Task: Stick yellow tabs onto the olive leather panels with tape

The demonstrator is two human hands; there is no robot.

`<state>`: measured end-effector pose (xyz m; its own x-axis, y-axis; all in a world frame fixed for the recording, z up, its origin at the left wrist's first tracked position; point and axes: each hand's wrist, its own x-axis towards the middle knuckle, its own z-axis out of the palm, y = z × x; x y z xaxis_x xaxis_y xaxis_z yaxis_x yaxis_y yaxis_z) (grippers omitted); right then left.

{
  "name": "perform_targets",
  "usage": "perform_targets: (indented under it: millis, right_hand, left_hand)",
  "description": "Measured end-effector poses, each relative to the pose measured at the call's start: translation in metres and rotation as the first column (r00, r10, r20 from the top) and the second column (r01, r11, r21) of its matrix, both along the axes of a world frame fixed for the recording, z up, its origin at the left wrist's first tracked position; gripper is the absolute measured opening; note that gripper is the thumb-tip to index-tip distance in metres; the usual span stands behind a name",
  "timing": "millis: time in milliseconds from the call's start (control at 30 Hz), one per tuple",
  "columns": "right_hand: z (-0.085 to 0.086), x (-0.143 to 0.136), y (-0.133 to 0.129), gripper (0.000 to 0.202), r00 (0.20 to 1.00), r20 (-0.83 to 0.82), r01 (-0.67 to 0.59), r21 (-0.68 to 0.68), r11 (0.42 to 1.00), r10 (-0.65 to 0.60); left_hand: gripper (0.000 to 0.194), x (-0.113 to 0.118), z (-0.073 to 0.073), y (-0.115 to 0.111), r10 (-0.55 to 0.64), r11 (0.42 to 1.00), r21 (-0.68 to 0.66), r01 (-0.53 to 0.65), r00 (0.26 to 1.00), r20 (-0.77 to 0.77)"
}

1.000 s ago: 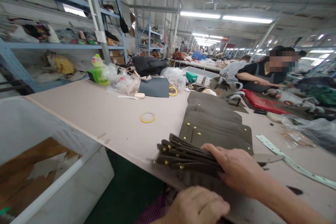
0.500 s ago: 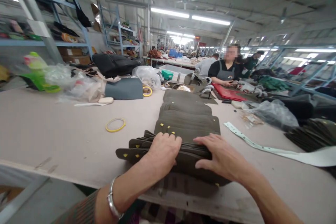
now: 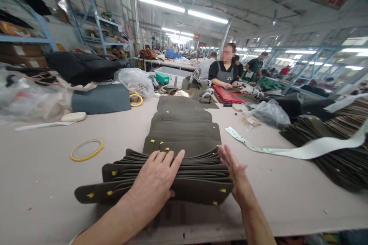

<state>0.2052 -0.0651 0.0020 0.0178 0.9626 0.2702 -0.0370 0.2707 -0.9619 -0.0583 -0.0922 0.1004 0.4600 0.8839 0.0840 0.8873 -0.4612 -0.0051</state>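
A bundle of dark olive flat panels (image 3: pixel 198 189) with rounded corners stands on edge near the table's front, small yellow tape bits stuck on some of them. My left hand (image 3: pixel 161 174) is closed over the top of the bundle, its thumb on the near face. At the bundle's right end my right hand (image 3: pixel 234 170) is held upright, fingers extended and palm against or very close to the panel edges. Behind the bundle, more panels of the same kind (image 3: pixel 184 134) lie overlapped in rows running away from me.
Left on the table lies a yellow tape roll (image 3: pixel 86 150). A pale perforated strip (image 3: pixel 276 152) stretches across the right side toward a big pile of dark panels (image 3: pixel 324 153). A co-worker (image 3: pixel 225 71) stands beyond, by a red item (image 3: pixel 228 95). Plastic bags (image 3: pixel 135 82) lie at the back.
My right hand has moved from the bundle's top to its right end and turned upright. The panels in the bundle now stand more spread and visible. My view has swung right.
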Motion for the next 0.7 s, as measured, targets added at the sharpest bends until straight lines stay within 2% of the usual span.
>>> perform_targets:
  millis: [67,200,300,400,433,500,533,567,633,667,700]
  right_hand:
    - [0.005,0.000,0.000,0.070,1.000,-0.008,0.002,-0.003,1.000,-0.002]
    - [0.007,-0.004,0.000,0.072,0.985,0.111,-0.127,-0.049,0.991,0.132]
    - [0.002,-0.010,-0.002,0.075,0.990,0.068,-0.118,-0.030,0.993,0.120]
    - [0.008,-0.010,-0.007,0.076,0.977,0.071,-0.199,-0.061,0.978,0.203]
    - [0.015,-0.008,-0.010,0.077,0.981,0.106,-0.163,-0.030,0.986,0.165]
    - [0.037,-0.008,-0.019,0.082,0.965,0.263,-0.019,0.093,0.995,-0.006]
    - [0.049,-0.011,-0.026,0.086,0.916,0.392,0.019,0.166,0.986,-0.084]
    - [0.062,-0.018,-0.032,0.089,0.824,0.558,-0.007,0.181,0.983,-0.097]
    - [0.079,-0.041,-0.041,0.096,0.573,0.817,-0.236,0.242,0.941,-0.067]
    - [0.083,-0.055,-0.041,0.098,0.449,0.889,-0.328,0.257,0.909,-0.089]
    - [0.085,-0.069,-0.038,0.100,0.343,0.930,-0.367,0.260,0.893,-0.130]
  left_hand:
    - [0.096,-0.002,-0.001,0.000,-0.009,1.000,0.002,0.009,1.000,0.012]
    - [0.095,-0.003,-0.003,0.003,-0.009,1.000,0.004,0.009,1.000,0.021]
    - [0.092,-0.002,-0.003,0.004,-0.012,1.000,0.008,0.012,1.000,0.025]
    - [0.086,-0.002,0.000,0.005,0.012,1.000,-0.004,-0.012,1.000,0.016]
    - [0.084,-0.002,0.002,0.005,0.018,1.000,-0.012,-0.018,1.000,0.013]
    - [0.082,-0.001,0.003,0.003,0.018,1.000,-0.024,-0.018,1.000,0.012]
    - [0.082,-0.001,0.002,0.002,0.022,0.999,-0.025,-0.021,1.000,0.012]
    - [0.082,-0.002,-0.002,0.002,0.024,1.000,-0.020,-0.024,1.000,0.016]
    - [0.082,-0.004,-0.018,0.003,0.040,0.999,0.015,-0.040,0.999,0.033]
    - [0.082,-0.006,-0.029,0.007,0.014,0.998,0.053,-0.018,0.998,0.062]
    - [0.080,-0.008,-0.041,0.011,-0.033,0.995,0.100,0.023,0.995,0.096]
